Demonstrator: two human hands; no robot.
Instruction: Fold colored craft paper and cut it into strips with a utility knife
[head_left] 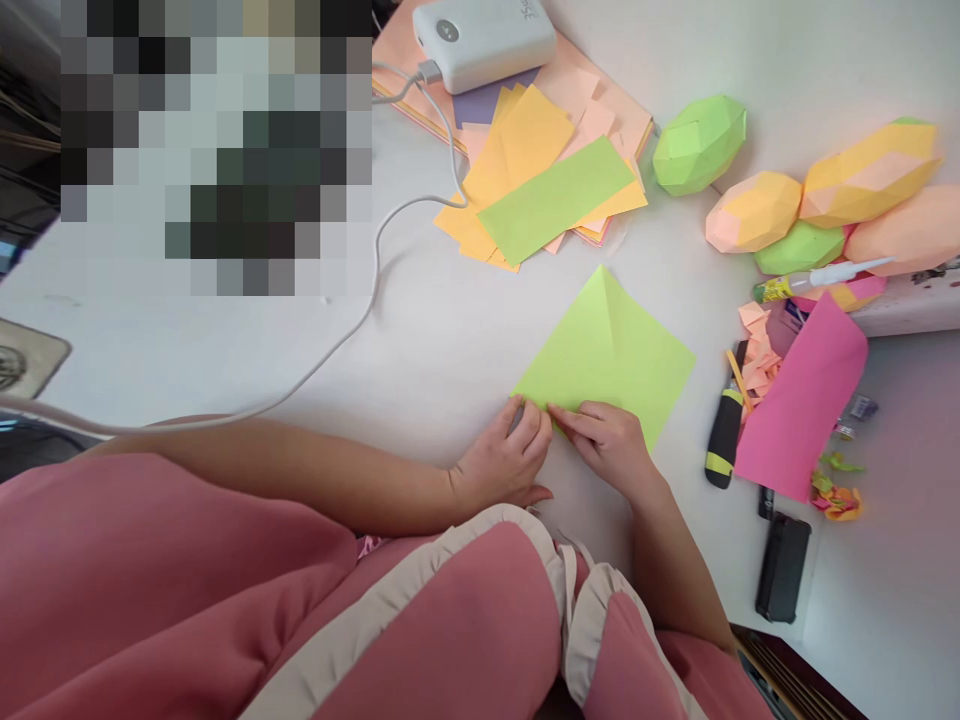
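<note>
A light green sheet of paper (592, 350) lies turned like a diamond on the white table, with a crease running down from its top corner. Fingers curled together, my left hand (506, 455) pinches the near left edge of the sheet. Close beside it, my right hand (611, 440) presses thumb and index finger on the same edge, covering part of the near side. Just beyond the sheet, a green paper strip (555, 200) rests on several orange and peach strips (532, 125).
A white power bank (487, 40) sits on the paper pile, its cable (375, 270) curving leftward across the table. Faceted paper shapes (701, 145) stand at the right. A black-and-yellow cutter (724, 435), a pink paper sheet (806, 400), paper scraps and a black case (784, 567) line the right edge.
</note>
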